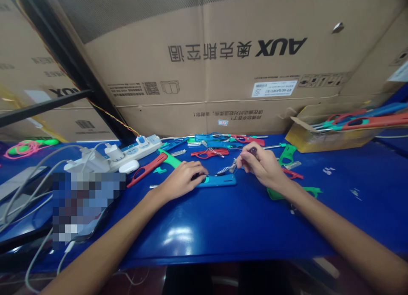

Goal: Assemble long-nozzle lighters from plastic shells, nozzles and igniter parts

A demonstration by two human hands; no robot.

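A blue plastic piece with an oval opening (221, 181) lies flat on the blue table (191, 231). My left hand (184, 179) is closed over its left end, fingers bent around it. Above its right part, my right hand (259, 163) is closed on a dark-handled tool (253, 151); the tool's tip is too small to make out. Beside the right fingertips are thin white wires and a small metallic part (233, 165), just behind the blue piece. Whether the fingers touch that part is unclear.
Red (210, 153), green and blue pieces lie behind the hands. A cardboard box (331, 140) of similar pieces stands at right. At left are a power strip (137, 152) with chargers, cables and a phone-like device (92, 205). Large cartons (204, 82) form the back wall.
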